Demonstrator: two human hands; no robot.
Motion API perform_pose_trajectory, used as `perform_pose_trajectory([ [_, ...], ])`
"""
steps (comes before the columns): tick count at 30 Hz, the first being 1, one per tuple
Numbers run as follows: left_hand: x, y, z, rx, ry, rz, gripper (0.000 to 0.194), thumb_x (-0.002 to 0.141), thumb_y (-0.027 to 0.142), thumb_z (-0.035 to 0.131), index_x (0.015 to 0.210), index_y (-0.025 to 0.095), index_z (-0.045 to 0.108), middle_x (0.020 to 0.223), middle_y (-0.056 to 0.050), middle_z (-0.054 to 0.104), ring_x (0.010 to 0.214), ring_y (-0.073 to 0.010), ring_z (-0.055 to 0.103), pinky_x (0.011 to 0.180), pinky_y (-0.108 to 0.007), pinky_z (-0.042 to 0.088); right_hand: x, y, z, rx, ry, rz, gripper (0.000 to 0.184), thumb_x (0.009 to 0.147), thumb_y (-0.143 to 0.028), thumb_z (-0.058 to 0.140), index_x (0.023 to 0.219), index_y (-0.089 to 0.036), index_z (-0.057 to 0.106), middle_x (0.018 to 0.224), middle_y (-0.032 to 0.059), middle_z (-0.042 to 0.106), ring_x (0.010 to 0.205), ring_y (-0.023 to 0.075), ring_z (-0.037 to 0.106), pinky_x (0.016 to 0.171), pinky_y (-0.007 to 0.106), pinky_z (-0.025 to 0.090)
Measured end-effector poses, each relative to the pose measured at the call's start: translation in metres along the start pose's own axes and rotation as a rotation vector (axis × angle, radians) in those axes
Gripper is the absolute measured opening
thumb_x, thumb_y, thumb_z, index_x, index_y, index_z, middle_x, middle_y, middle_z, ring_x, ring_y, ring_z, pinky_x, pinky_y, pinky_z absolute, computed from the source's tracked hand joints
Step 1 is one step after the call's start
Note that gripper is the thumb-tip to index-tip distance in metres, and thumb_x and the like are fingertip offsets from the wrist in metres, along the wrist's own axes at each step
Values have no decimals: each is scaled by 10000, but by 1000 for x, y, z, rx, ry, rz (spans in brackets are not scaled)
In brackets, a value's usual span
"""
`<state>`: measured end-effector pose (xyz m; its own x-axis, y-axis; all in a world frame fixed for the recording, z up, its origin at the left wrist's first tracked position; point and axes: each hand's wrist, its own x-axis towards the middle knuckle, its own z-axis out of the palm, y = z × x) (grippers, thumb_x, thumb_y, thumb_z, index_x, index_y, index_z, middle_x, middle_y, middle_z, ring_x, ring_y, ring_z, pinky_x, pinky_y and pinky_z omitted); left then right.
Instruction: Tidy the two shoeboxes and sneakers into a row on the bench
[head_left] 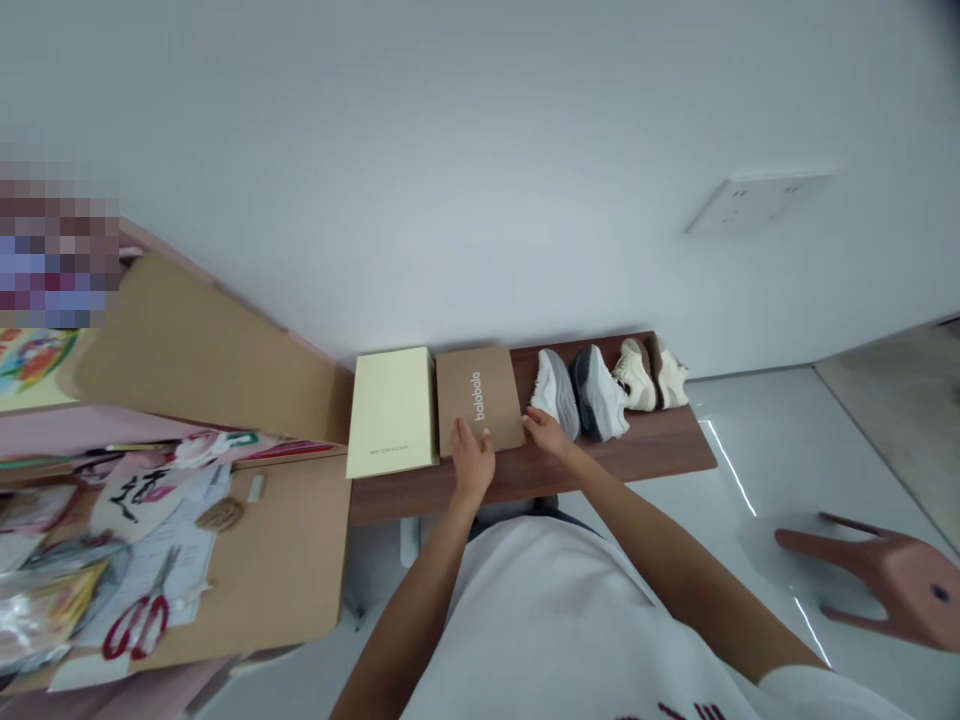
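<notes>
A brown shoebox [456,385] with "balabala" printed on its lid lies closed on a dark wooden bench [660,455]. My left hand [472,465] rests on the front part of its lid, fingers stretched and thumb apart. At the box's right edge is my right hand [547,432], its fingers extended and touching or almost touching the side. A pale yellow shoebox [394,410] stands close on the left. Just beyond my right hand sits a pair of white and grey sneakers, the left shoe [555,390] and the right shoe [600,395]. Cream and brown shoes [637,375] stand farther right.
On the left, a desk [285,560] holds red-handled scissors [139,625], papers and plastic bags, with a cardboard panel [217,350] behind. A reddish-brown stool [900,580] stands on the floor at right. The white wall [480,180] with a socket plate [761,200] backs the bench.
</notes>
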<state>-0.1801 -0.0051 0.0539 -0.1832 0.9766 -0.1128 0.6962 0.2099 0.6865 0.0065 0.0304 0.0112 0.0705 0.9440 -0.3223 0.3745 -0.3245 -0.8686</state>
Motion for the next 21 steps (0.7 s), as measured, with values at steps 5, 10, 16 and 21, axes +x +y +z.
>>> perform_pose_trajectory([
  [5,-5,43,44,-187,-185,171,605,963,350,482,1524,145,381,1559,-180,441,1468,-271,388,1217,-465,288,-7,18,-68,-24,189,-2,343,933,-388,524,1148,-204,717,1165,100,745,1143,242,674,1061,407,484],
  [10,-7,61,100,-326,-399,-48,567,929,276,551,1464,109,472,1483,-217,523,1383,-280,505,1135,-419,397,-10,53,-146,-239,470,131,353,908,-263,477,1161,-152,697,1116,140,747,1111,252,665,1031,402,480],
  [16,-2,67,131,-158,-440,-233,544,904,177,571,1427,42,504,1451,-247,544,1371,-288,519,1127,-365,379,-6,88,-187,-306,104,285,211,838,-230,580,952,-130,727,944,110,758,957,275,694,898,372,522],
  [21,4,67,132,-222,-497,-257,537,886,185,613,1405,70,532,1358,-211,635,1262,-267,614,1064,-356,442,-1,98,-191,-274,8,248,170,804,-207,617,925,-132,709,908,77,754,870,247,688,856,355,539],
])
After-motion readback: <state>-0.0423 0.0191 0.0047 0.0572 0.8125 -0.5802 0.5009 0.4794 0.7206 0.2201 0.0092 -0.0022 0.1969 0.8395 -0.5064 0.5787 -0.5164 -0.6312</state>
